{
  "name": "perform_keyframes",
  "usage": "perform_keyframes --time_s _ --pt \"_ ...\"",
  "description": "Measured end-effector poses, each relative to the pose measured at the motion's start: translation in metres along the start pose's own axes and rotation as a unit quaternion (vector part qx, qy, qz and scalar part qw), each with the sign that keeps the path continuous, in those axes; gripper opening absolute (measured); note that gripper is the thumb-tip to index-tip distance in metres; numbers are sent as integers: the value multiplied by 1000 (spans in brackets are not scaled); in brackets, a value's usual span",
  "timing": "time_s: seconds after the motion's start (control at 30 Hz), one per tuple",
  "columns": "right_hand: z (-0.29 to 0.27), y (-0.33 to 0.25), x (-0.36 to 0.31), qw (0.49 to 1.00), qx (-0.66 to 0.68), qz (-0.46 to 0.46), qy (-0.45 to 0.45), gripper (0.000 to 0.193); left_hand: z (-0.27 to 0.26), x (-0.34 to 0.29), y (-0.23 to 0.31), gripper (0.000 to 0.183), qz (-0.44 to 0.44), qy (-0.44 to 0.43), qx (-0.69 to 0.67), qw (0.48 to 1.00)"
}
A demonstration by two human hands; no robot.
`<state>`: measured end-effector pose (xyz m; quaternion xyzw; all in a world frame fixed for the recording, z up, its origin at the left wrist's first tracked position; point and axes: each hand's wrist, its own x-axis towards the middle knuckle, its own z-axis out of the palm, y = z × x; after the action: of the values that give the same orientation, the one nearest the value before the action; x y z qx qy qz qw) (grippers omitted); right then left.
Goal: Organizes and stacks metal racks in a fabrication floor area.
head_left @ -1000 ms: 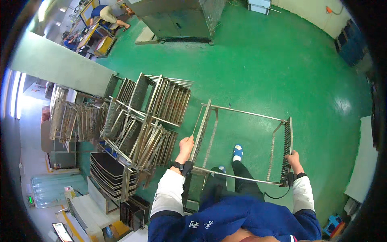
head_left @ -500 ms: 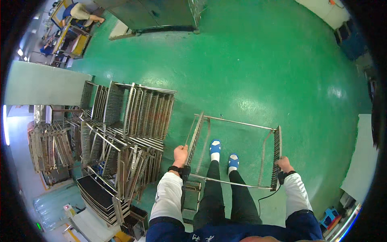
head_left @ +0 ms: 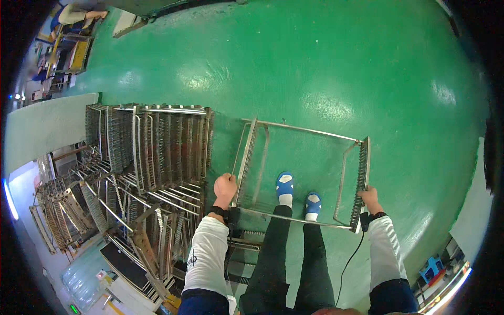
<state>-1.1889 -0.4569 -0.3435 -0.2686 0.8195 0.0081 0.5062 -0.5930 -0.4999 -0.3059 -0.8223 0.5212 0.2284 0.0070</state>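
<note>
An open rectangular metal rack [head_left: 363,170] with toothed side bars and thin rods joining them hangs in front of my legs. My left hand [head_left: 225,189] is closed on its left side, by the bent side rod. My right hand [head_left: 369,198] grips the opposite side bar, fingers wrapped around the edge. Green floor and my blue slippers [head_left: 285,184] show through the middle of the rack. Both wrists wear dark bands, and a thin black cable [head_left: 345,268] hangs from the right one.
Many similar metal racks [head_left: 173,147] are stacked close on my left. Other metal racks [head_left: 247,244] lie low beside my left leg. A pale panel [head_left: 47,128] stands behind the stack. Far left, a person [head_left: 79,14] bends near a workbench. A blue stool [head_left: 431,268] sits at the lower right.
The view has shifted, so the stacked racks look larger and the far cabinet has mostly left the top. My hands and the held rack sit slightly higher in the picture; both grips stay.
</note>
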Motion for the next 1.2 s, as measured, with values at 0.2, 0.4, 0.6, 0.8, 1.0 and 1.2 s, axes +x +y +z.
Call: perform_keyframes --time_s 0.2,0.4,0.6,0.8,1.0,1.2 --pt "29 1 32 998 -3 -45 47 30 28 28 -6 19 -57 -44 -36 997" --pt "45 -5 66 989 -60 -77 109 31 78 30 -21 16 -60 -2 -107 992" --pt "21 38 81 987 -134 -8 87 30 85 -12 4 59 -20 -43 -162 986" --pt "-24 111 135 886 -428 -156 82 27 83 -44 40 55 -101 -124 -222 962" --pt "-9 107 145 607 -682 -404 -64 16 104 -109 24 41 -102 -16 -318 942" --pt "6 -3 51 730 -506 -362 -283 13 72 -196 42 34 -170 -16 -355 919"
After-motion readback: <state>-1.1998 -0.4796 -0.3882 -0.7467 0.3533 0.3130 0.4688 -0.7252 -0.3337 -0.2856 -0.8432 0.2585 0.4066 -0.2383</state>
